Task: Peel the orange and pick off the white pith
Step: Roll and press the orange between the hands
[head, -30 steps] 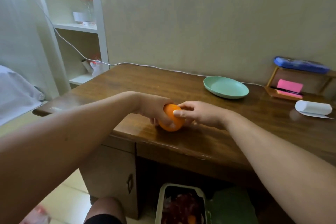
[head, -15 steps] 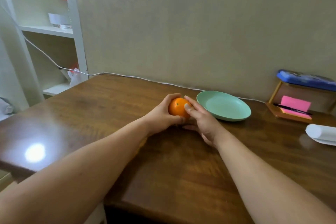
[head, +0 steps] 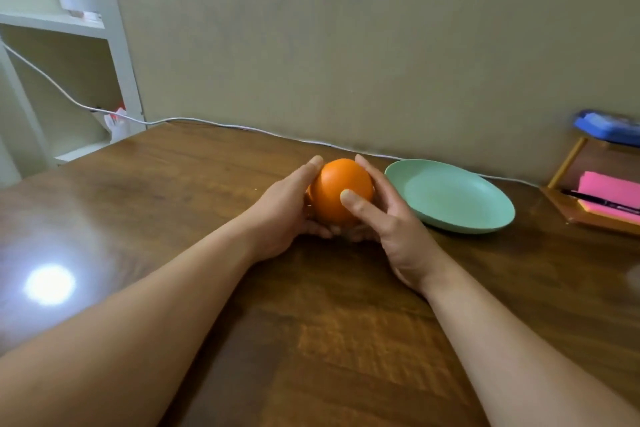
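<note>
Orange unpeeled, gripped by both hands' fingers; green plate just beside

There is one orange, held by two hands: one left hand at its nine o'clock, one right hand at its three. The one desk also carries one green plate and one white cable. Toward three o'clock lie one pink notepad, one black pen and one blue case.
</note>
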`<state>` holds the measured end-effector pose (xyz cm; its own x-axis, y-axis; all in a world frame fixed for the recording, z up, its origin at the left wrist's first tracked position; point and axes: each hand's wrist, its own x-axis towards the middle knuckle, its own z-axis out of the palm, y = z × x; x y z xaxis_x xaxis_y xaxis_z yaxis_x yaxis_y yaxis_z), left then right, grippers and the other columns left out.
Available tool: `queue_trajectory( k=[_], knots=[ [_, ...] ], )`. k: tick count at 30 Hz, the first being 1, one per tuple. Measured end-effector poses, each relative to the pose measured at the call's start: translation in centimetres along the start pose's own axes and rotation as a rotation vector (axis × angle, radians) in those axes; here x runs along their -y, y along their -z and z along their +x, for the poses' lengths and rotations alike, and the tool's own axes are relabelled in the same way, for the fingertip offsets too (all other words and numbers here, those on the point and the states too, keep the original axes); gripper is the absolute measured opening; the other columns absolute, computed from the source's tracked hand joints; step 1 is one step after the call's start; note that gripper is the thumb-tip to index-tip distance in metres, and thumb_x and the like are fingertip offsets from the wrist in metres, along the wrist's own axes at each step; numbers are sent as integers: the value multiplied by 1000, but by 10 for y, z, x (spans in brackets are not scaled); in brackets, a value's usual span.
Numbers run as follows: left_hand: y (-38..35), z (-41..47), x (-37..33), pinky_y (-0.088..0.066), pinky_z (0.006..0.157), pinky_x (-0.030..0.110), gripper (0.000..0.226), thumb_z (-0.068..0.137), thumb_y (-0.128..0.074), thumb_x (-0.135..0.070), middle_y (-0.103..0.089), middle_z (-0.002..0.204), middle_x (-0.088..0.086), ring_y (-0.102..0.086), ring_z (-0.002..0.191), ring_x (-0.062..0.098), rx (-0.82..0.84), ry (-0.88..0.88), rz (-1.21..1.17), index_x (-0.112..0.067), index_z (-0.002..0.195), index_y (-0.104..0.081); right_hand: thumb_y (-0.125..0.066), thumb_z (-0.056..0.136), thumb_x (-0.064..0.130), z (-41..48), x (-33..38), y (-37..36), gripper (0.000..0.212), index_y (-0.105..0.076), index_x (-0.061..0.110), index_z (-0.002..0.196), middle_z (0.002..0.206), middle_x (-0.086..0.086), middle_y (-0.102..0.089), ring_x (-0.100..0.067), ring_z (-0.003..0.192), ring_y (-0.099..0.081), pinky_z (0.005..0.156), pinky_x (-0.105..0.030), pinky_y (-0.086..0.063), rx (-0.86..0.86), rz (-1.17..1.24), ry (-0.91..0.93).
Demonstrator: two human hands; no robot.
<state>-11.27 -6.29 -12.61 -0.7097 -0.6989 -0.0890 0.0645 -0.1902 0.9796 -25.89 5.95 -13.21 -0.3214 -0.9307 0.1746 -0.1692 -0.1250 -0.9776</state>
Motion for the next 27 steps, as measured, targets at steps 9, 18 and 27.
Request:
queue_trajectory(
  k=[9, 18, 27],
  knots=[
    [-7, -7, 4, -61, 63, 41, 56, 105, -50, -64, -68, 117, 21, -74, 85, 34, 40, -144, 183, -22, 143, -52, -38, 98, 79, 6, 2, -3, 74, -67, 14, 118, 96, -21, -75, -25, 71, -70, 63, -36, -57, -167, -14, -157],
    [-5, -4, -1, -60, 59, 38, 62, 107, -43, -66, -62, 131, 25, -77, 81, 33, -4, -25, -61, -20, 148, -48, -60, 97, 61, 3, -4, -1, 45, -61, 36, 133, 127, -7, -70, -29, 101, -79, 88, -49, -65, -87, 94, -41],
    [-6, -12, -1, -64, 77, 42, 48, 102, -62, -54, -59, 138, 17, -76, 100, 31, 109, -100, 100, -40, 147, -50, -56, 99, 63, 2, -3, -1, 45, -59, 37, 135, 129, -4, -69, -24, 106, -78, 90, -48, -66, -116, 54, -48]
  ],
)
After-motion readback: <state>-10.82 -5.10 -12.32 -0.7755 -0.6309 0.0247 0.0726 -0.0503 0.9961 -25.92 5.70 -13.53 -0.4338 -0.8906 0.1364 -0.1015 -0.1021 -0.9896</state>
